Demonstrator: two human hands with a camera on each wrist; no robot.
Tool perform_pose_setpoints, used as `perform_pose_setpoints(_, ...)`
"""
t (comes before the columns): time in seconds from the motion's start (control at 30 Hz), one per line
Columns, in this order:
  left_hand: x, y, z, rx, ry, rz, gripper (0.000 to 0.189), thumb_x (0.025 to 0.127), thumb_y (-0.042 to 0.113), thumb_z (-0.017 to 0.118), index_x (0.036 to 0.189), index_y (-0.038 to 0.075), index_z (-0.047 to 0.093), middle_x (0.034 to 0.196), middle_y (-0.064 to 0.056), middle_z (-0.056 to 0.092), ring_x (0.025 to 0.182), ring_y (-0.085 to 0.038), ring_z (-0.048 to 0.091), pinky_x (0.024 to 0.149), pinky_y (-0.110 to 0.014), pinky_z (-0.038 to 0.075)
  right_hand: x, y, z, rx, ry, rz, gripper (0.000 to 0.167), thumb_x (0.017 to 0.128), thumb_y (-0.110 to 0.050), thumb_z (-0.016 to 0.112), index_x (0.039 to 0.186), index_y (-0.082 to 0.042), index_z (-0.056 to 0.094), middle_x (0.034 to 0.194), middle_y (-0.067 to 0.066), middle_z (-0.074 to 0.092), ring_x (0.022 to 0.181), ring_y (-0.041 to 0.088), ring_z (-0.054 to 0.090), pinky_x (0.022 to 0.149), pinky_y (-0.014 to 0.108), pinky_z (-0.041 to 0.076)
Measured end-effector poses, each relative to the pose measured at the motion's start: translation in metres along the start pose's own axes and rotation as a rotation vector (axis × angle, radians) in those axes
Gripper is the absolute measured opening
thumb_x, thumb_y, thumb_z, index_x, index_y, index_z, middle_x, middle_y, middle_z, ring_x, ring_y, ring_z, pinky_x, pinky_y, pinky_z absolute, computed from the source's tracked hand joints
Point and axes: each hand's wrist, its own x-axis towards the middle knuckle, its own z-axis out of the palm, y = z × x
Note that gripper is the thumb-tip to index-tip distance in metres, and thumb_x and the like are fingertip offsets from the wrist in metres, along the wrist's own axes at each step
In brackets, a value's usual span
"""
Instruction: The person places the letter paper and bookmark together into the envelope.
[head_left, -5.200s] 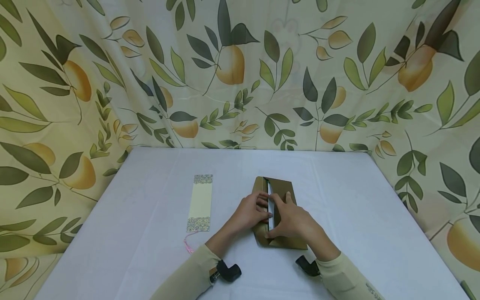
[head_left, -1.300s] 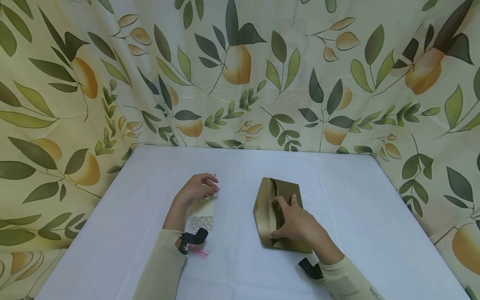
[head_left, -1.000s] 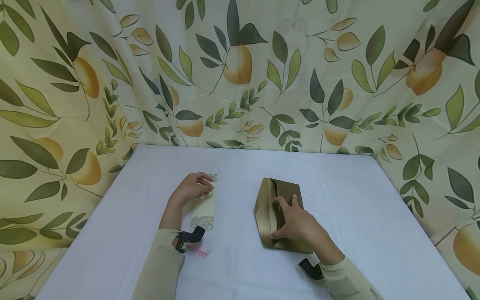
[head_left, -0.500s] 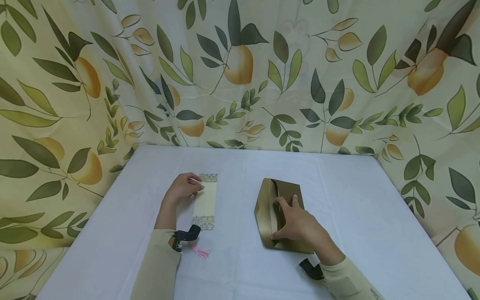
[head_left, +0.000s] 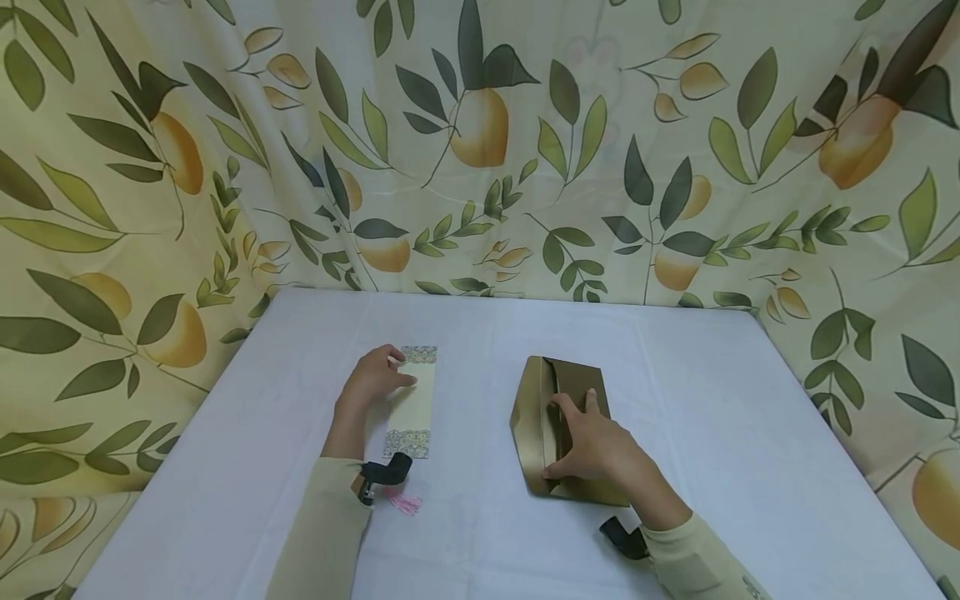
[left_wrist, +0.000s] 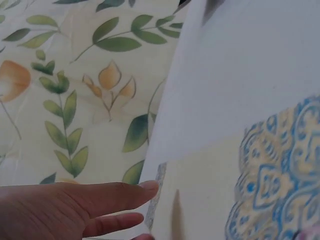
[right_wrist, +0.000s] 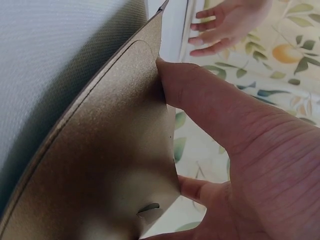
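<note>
A gold envelope point(head_left: 540, 433) lies on the white table point(head_left: 675, 392), flap to the left. My right hand point(head_left: 570, 437) rests on it and pinches its open edge between thumb and fingers; the right wrist view shows the envelope point(right_wrist: 110, 150) held by that hand point(right_wrist: 177, 130). A long cream card point(head_left: 414, 400) with blue patterned ends and a pink tassel point(head_left: 405, 502) lies to the left. My left hand point(head_left: 382, 375) touches the card's upper left edge with straight fingers. Up close, the left hand point(left_wrist: 142, 202) meets the card point(left_wrist: 215, 190) at its rim.
A curtain point(head_left: 480, 150) printed with leaves and fruit hangs behind and on both sides of the table. Black wrist camera mounts point(head_left: 386, 475) sit at both cuffs. The table's far edge point(head_left: 495, 296) meets the curtain.
My left hand left the envelope, crossed to the patterned card and settled at its left edge. The white sheet seen in the envelope's mouth no longer shows. The right hand stayed.
</note>
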Motion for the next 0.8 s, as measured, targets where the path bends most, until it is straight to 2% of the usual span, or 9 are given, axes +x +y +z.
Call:
perform_pose_setpoints(0.13,-0.001,0.005,0.009,0.072,0.001,-0.014,0.061,0.083,0.021,0.085,0.133,0.001,0.056,0.129,-0.026,0.051,0.111,-0.042,0.057,0.094,-0.056,0.047,0.0,0.0,0.0,-0.001,-0.004,0.001,0.106,0.067,-0.04,0.098,0.15,-0.011,0.04,0.153,0.052,0.009,0.068,0.036,0.066,0.067,0.057,0.053)
perform_pose_setpoints(0.37,-0.006,0.013,0.017,0.116,0.024,-0.042,0.076,0.076,0.02,0.091,0.139,0.003,0.053,0.13,-0.027,0.044,0.104,-0.041,0.056,0.089,-0.06,0.048,0.001,-0.001,0.0,-0.008,-0.007,0.002,0.107,0.067,-0.041,0.098,0.152,-0.011,0.039,0.153,0.051,0.009,0.067,0.035,0.066,0.069,0.059,0.053)
perform_pose_setpoints(0.6,-0.008,0.018,0.019,0.098,0.025,-0.044,0.064,0.075,0.015,0.088,0.127,0.001,0.053,0.128,-0.028,0.041,0.108,-0.043,0.052,0.084,-0.054,0.05,0.0,-0.001,-0.001,-0.008,-0.007,-0.005,0.107,0.067,-0.04,0.098,0.151,-0.011,0.039,0.153,0.052,0.009,0.069,0.037,0.066,0.068,0.059,0.053)
perform_pose_setpoints(0.73,-0.009,0.019,0.02,0.094,0.017,-0.04,0.051,0.076,0.014,0.088,0.114,0.002,0.056,0.121,-0.026,0.043,0.102,-0.039,0.052,0.079,-0.048,0.049,0.0,-0.001,0.0,-0.019,-0.006,-0.002,0.107,0.067,-0.041,0.098,0.151,-0.011,0.039,0.152,0.052,0.009,0.072,0.041,0.067,0.072,0.062,0.053)
perform_pose_setpoints(0.8,-0.009,0.019,0.019,0.095,0.009,-0.027,0.044,0.075,0.012,0.088,0.107,0.003,0.059,0.117,-0.025,0.05,0.097,-0.037,0.053,0.079,-0.046,0.049,0.0,0.0,0.0,-0.024,-0.008,-0.001,0.107,0.067,-0.042,0.098,0.151,-0.011,0.039,0.152,0.052,0.01,0.073,0.042,0.067,0.072,0.063,0.052)
